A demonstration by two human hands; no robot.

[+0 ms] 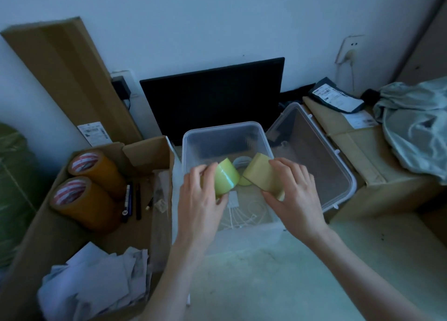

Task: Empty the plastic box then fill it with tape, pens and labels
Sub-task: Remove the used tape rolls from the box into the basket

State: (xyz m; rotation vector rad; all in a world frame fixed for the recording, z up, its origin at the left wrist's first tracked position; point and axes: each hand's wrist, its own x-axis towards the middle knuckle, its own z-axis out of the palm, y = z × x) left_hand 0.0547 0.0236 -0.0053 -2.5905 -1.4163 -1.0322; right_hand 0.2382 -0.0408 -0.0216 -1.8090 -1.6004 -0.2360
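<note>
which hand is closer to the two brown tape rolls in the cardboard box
Left. The left hand, gripping a green tape roll over the plastic box, is just right of the brown rolls; the right hand is farther right.

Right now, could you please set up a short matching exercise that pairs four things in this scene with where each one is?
Things:
1. greenish tape roll
2. pale yellow tape roll
3. brown tape rolls
4. clear lid

Places:
A. propped to the right of the plastic box
B. held in the right hand over the plastic box
C. lying in the open cardboard box on the left
D. held in the left hand over the plastic box

Pairs: 1-D, 2-B, 3-C, 4-A
</note>
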